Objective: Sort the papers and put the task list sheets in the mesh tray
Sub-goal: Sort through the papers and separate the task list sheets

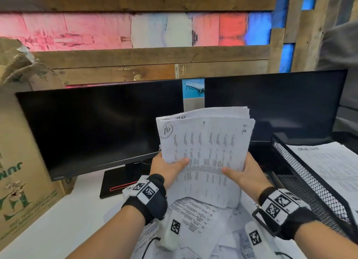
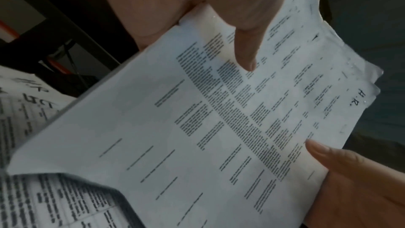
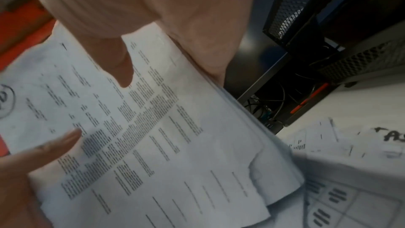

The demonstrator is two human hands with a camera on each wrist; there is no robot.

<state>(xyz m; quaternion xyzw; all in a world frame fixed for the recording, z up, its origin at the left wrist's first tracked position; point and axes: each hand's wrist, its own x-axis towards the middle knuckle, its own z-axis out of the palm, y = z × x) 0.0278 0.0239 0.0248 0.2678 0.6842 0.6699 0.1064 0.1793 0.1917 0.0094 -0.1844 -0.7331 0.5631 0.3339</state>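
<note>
Your left hand (image 1: 168,167) and right hand (image 1: 244,174) pinch the paper stack (image 1: 206,152) upright above the desk. Top sheet reads "H.R.": keep it out of the mesh tray (image 1: 302,179), which sits to your right.

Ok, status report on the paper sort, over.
Left hand and right hand both grip the paper stack, top sheet marked H.R. Mesh tray at right already holds a task list sheet. Path clear.
</note>
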